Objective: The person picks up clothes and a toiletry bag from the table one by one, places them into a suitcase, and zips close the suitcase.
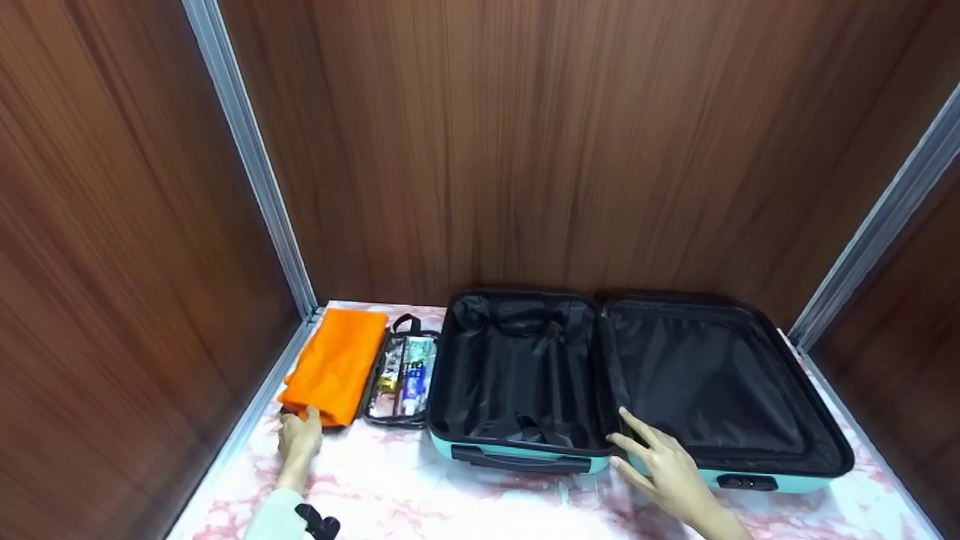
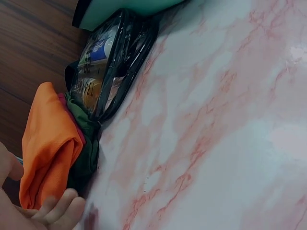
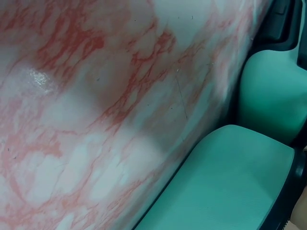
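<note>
2 hands are in frame. Your left hand (image 1: 300, 436), lower left, meets the near edge of the folded orange fabric cloth (image 1: 337, 367); whether it pinches cannot be told. Your right hand (image 1: 664, 469), lower right, has fingers spread where 2 halves of the open mint-green, black-lined suitcase (image 1: 540, 375) join. 1 clear, black-trimmed plastic pouch (image 1: 396, 421) lies between cloth and suitcase.

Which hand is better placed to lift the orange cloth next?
Probably the left hand: its fingers are at the near end of the orange cloth; the right hand is at the suitcase.
</note>
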`<action>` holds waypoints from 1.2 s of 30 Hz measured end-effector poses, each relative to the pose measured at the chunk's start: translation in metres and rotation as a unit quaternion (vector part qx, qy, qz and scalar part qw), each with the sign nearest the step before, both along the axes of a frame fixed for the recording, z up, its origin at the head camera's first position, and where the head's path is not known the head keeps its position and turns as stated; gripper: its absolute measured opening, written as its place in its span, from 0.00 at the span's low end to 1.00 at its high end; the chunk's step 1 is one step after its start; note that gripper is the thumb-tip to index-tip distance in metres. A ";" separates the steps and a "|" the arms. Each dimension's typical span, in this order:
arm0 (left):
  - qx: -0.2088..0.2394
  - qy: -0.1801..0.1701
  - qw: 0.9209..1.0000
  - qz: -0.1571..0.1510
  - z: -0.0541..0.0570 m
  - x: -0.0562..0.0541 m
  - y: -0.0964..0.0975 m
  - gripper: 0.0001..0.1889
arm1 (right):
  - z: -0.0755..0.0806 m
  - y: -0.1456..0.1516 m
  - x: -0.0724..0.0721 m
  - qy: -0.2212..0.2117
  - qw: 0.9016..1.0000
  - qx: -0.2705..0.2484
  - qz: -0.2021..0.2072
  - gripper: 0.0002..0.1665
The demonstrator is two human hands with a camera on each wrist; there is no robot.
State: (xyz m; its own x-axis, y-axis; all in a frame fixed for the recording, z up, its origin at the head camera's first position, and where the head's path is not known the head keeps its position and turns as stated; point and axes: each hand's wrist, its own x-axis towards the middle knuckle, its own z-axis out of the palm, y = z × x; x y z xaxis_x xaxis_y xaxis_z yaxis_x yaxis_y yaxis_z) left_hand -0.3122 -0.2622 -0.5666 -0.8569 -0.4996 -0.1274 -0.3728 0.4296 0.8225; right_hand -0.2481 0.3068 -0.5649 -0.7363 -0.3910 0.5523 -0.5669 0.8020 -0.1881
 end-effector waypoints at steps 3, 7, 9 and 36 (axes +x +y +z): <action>0.022 0.002 1.000 -0.012 -0.001 -0.002 0.000 0.32 | 0.000 -0.001 0.000 0.001 1.000 -0.001 0.000 0.22; 0.068 0.005 0.997 -0.025 0.000 -0.005 0.000 0.31 | 0.001 -0.001 0.000 -0.001 1.000 -0.002 0.002 0.22; 0.088 0.010 0.996 -0.025 0.000 -0.006 0.001 0.31 | 0.001 -0.001 0.001 -0.001 1.000 0.000 0.002 0.22; 0.425 0.147 0.890 0.075 0.015 -0.010 0.015 0.14 | -0.003 -0.001 -0.001 0.013 1.000 0.002 -0.008 0.20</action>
